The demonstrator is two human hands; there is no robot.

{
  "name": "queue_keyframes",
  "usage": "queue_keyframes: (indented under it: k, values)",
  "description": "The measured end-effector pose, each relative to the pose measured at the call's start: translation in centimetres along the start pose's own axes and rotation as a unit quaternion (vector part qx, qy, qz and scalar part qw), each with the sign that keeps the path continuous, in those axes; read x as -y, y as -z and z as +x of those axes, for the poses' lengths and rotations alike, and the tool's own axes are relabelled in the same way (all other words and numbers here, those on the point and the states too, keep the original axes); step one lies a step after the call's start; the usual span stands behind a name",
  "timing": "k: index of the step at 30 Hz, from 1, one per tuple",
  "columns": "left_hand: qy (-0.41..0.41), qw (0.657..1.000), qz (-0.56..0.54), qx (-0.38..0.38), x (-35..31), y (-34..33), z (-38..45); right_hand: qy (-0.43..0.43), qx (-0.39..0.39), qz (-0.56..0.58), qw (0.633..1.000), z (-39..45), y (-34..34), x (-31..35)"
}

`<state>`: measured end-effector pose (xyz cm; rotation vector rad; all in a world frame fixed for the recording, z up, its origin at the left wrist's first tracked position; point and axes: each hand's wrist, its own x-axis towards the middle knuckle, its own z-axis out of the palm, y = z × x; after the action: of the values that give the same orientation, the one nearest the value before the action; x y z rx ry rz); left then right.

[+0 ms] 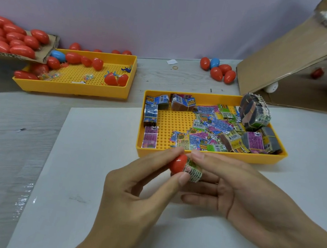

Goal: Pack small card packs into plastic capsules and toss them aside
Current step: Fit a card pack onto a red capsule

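Left hand (141, 184) pinches red capsule half (178, 164) between thumb and fingertips. Right hand (238, 193) pinches rolled card pack (194, 171), its end stuck in capsule mouth. All just in front of yellow tray (179, 121) of loose packs.

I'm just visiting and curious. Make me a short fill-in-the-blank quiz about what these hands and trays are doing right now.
1. The left hand pinches a capsule half coloured ____.
2. The right hand presses a small ____ pack into it.
3. The loose packs lie in the ____ tray just beyond the hands.
4. Besides red, some capsules by the wall are ____.

Missing words: red; card; yellow; blue
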<state>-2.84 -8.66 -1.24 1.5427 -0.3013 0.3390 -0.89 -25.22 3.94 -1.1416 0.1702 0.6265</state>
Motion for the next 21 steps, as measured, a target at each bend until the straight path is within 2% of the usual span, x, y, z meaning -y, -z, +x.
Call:
queue_keyframes:
  k: [13,19,21]
  values:
    - [0.021,0.999,0.021,0.026,-0.75,0.02,0.06,-0.055,0.021,0.093,0.994,0.10,0.23,0.04]
    - [-0.026,0.998,0.050,0.007,-0.50,0.02,0.11,0.004,0.007,-0.036,0.999,0.03,0.09,-0.10]
    - [-0.030,0.999,0.044,0.008,-0.43,0.04,0.11,0.015,0.005,-0.045,0.999,0.04,0.05,-0.06]
